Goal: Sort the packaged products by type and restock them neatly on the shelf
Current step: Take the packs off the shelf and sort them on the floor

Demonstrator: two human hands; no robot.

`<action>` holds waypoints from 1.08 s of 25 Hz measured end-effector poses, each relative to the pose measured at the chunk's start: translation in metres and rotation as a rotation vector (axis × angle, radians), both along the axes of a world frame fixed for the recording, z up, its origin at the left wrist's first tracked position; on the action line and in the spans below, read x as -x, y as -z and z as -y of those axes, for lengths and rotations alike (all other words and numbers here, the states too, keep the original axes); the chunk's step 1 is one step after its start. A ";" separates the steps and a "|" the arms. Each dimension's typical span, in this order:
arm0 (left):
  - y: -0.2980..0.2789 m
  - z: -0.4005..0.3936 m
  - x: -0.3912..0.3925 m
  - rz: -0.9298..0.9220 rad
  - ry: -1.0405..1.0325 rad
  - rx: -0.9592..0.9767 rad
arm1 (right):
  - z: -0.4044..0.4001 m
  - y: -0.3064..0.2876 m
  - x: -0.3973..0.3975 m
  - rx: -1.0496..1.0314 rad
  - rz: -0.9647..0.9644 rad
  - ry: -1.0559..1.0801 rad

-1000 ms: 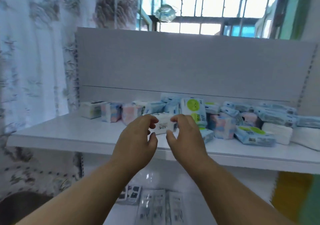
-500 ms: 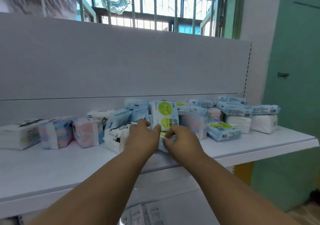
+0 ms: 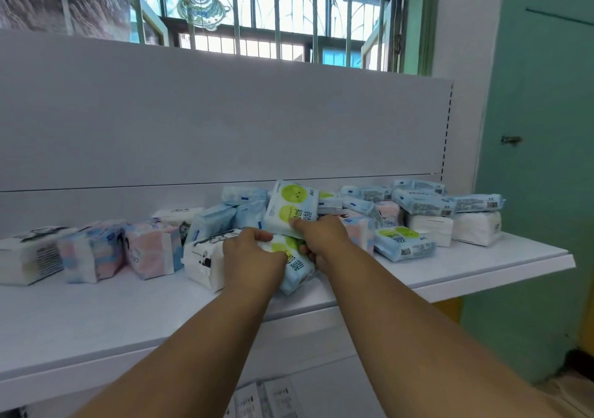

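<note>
A heap of tissue packs lies on the white shelf (image 3: 482, 263). My left hand (image 3: 254, 257) and my right hand (image 3: 318, 240) both grip a light-blue pack with green circles (image 3: 295, 268) lying at the heap's front. A second green-circle pack (image 3: 291, 207) stands upright just behind my right hand and touches its fingers. A white pack with black print (image 3: 202, 260) lies against my left hand. Pink-and-blue packs (image 3: 151, 250) stand in a row to the left, with a white pack (image 3: 29, 257) at the far left.
More blue packs (image 3: 421, 205) are stacked on white ones (image 3: 475, 228) at the right end of the shelf, and another green-circle pack (image 3: 401, 244) lies flat there. The grey back panel (image 3: 225, 122) rises behind. A lower shelf holds flat packs (image 3: 263, 398). A green door (image 3: 546, 160) stands right.
My view swung to the right along the shelf. My hands let go of the white pack with black print, now set down on the left, and took hold of the green-circle pack.
</note>
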State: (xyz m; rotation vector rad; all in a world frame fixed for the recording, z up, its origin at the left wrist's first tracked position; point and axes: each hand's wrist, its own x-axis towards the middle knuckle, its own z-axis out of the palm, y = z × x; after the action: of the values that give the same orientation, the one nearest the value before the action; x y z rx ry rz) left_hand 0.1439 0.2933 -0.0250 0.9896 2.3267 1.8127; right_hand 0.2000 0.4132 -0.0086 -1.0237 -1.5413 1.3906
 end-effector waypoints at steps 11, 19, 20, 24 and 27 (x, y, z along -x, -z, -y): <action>-0.004 0.077 -0.042 -0.153 -0.431 -0.366 | 0.048 -0.010 -0.040 0.254 -0.655 -0.429; 0.039 0.263 -0.094 0.269 -0.933 -0.710 | 0.219 0.027 -0.060 0.525 -0.523 -1.007; 0.046 0.289 -0.102 0.323 -0.950 -0.807 | 0.247 0.036 -0.061 0.556 -0.480 -1.071; 0.094 0.398 -0.132 0.455 -0.940 -0.902 | 0.372 0.078 -0.062 0.648 -0.364 -1.264; 0.137 0.491 -0.151 0.602 -0.916 -0.801 | 0.468 0.116 -0.052 0.647 -0.264 -1.360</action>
State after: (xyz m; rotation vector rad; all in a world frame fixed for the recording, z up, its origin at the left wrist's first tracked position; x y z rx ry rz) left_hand 0.2952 -0.1974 -0.1621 -0.7830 1.7230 2.8627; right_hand 0.2517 -0.0548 -0.1249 0.1033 -1.6069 2.9157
